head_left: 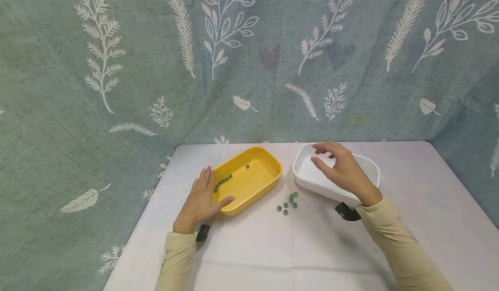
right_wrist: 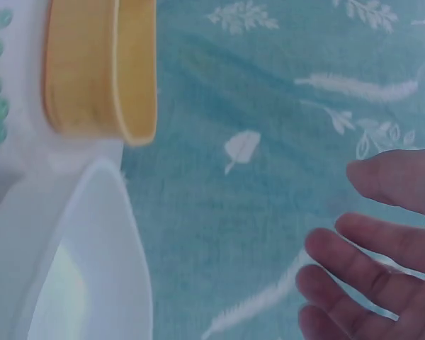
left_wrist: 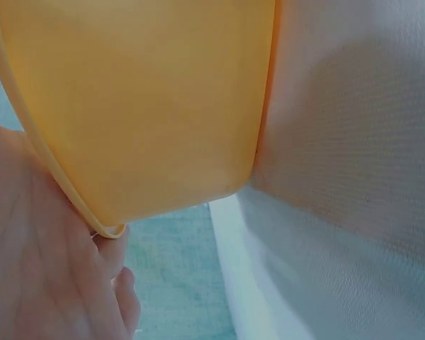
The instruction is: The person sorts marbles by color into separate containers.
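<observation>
My left hand (head_left: 198,202) rests against the near left end of a yellow tray (head_left: 265,186), its fingers straight along the rim and its thumb over the near edge. Inside this tray several dark glass marbles (head_left: 223,181) line the left side, with a single marble (head_left: 247,166) farther back. Over a white tray (head_left: 313,186) hovers my right hand (head_left: 341,167), fingers loosely bent and apart, holding nothing. The right wrist view also shows this empty hand (right_wrist: 382,262) above the white tray's rim (right_wrist: 138,234). Several green glass marbles (head_left: 291,200) lie on the cloth between the trays.
Both trays stand on a table with a pale cloth (head_left: 249,247). A green curtain with white leaf prints (head_left: 249,109) hangs behind the table and at its sides. Dark wrist-camera pieces (head_left: 347,212) sit under the wrists.
</observation>
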`<state>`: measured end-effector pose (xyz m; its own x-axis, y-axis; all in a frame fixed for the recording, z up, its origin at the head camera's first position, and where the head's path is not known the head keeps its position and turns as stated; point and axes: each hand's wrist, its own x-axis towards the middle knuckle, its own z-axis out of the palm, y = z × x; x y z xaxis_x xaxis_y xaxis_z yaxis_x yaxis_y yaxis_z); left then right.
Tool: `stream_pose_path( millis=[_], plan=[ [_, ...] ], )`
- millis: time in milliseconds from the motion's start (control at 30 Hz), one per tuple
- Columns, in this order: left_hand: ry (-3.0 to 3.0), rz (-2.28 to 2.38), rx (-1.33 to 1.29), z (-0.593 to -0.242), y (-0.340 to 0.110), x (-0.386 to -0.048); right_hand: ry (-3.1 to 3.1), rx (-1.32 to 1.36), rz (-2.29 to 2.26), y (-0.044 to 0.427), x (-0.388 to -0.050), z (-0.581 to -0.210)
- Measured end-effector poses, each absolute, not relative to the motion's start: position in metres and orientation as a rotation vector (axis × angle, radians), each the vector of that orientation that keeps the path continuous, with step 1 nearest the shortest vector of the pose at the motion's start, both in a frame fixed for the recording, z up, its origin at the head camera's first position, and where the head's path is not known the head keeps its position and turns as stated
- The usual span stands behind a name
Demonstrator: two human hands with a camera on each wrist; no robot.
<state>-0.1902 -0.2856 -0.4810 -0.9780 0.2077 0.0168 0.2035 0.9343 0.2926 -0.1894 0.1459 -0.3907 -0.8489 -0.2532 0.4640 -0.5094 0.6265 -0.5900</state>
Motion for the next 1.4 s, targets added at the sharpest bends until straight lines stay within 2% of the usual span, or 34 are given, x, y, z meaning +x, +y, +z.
stream_pose_path(
  millis=[400,600,867,1033,1400],
  plan=[
    [3.188,0.540,0.354,-0.475,-0.280,-0.191,-2.516,0.447,0.988,0.195,-0.171,-0.397],
    [3.372,0.743,0.405,-0.455,-0.262,-0.187,-2.551,0.348,0.961,0.219,-0.166,-0.405],
    [3.435,1.186,0.649,-0.419,-0.224,-0.164,-2.575,0.345,0.824,0.244,-0.167,-0.423],
    [3.362,1.341,0.792,-0.409,-0.199,-0.153,-2.688,0.340,0.723,0.254,-0.165,-0.431],
    [3.168,1.340,0.798,-0.426,-0.154,-0.155,-2.963,0.338,0.695,0.266,-0.169,-0.451]
  ],
)
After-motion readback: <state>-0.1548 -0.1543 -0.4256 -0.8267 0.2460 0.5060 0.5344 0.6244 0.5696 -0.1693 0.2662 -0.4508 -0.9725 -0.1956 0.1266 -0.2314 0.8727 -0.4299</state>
